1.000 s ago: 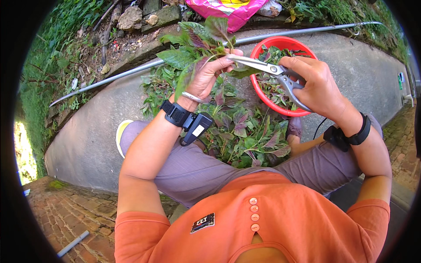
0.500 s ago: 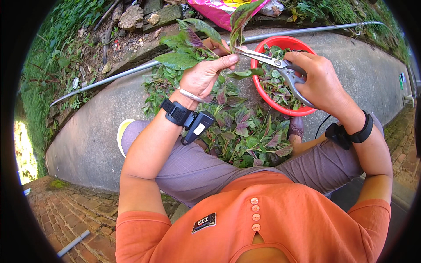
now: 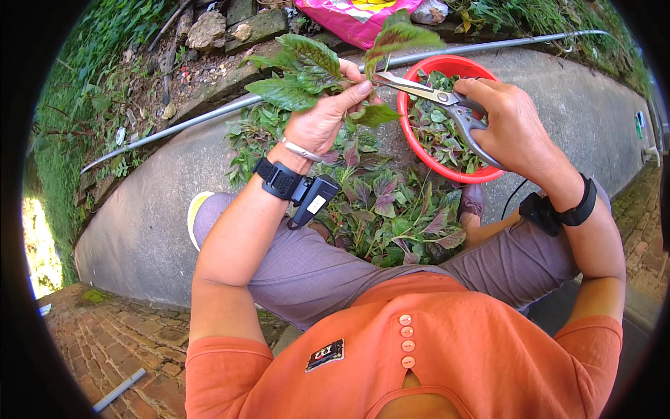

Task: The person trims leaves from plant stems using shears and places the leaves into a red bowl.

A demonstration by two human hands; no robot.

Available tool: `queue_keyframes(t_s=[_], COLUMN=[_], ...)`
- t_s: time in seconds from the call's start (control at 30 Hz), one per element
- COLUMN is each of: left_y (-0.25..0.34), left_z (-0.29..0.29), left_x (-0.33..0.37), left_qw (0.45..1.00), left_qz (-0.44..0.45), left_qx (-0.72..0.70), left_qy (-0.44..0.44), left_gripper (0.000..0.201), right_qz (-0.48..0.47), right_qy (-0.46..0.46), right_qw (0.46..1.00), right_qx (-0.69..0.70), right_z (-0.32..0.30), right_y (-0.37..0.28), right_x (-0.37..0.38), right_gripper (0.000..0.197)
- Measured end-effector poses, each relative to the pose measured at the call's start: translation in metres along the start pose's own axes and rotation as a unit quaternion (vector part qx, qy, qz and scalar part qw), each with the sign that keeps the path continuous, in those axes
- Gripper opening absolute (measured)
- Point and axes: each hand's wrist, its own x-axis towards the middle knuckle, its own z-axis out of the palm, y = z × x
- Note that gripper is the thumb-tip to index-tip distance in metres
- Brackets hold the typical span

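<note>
My left hand (image 3: 328, 115) is closed round a bunch of leafy stems (image 3: 307, 66), green with some dark purple, whose leaves fan out to its left and above. My right hand (image 3: 508, 122) grips the grey handles of a pair of scissors (image 3: 436, 96). The blade tips reach the stem just beside my left fingertips; whether they are cutting into it cannot be made out. Under the scissors stands a red bucket (image 3: 417, 143) with cut leaves (image 3: 447, 136) in it. A pile of uncut leafy stems (image 3: 391, 216) lies on the ground between my legs.
A grey pipe (image 3: 174, 128) runs across beyond the concrete strip (image 3: 143, 230). Behind it are a pink bag (image 3: 349, 24), rocks (image 3: 208, 31) and weeds. Brick paving (image 3: 125, 335) with a short pipe piece (image 3: 120, 390) is at lower left. My feet are close to the pile.
The leaves in my left hand have turned, and the top leaf has swung to the right. Both hands have barely moved; the scissors stay at the stem.
</note>
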Motion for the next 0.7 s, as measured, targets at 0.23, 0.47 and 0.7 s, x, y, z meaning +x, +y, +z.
queue_keyframes(t_s=[0.23,0.47,0.7], left_y=[0.0058,0.0048,0.008], left_z=[0.0033,0.0025,0.008], left_x=[0.0009,0.0023,0.0012], left_qw=[1.0,1.0,0.999], left_qz=[-0.021,-0.003,-0.006], left_qx=[0.006,0.006,0.032], left_qy=[-0.007,-0.006,-0.01], left_gripper=[0.015,0.015,0.019], right_qz=[0.017,0.01,0.002], right_qy=[-0.006,0.021,0.014], right_qw=[1.0,1.0,1.0], right_qx=[0.0,0.001,-0.012], right_z=[0.0001,0.0001,0.0002], right_y=[-0.0006,-0.0029,-0.0014], right_x=[-0.0004,0.0001,-0.0007], right_gripper=[0.038,0.038,0.036])
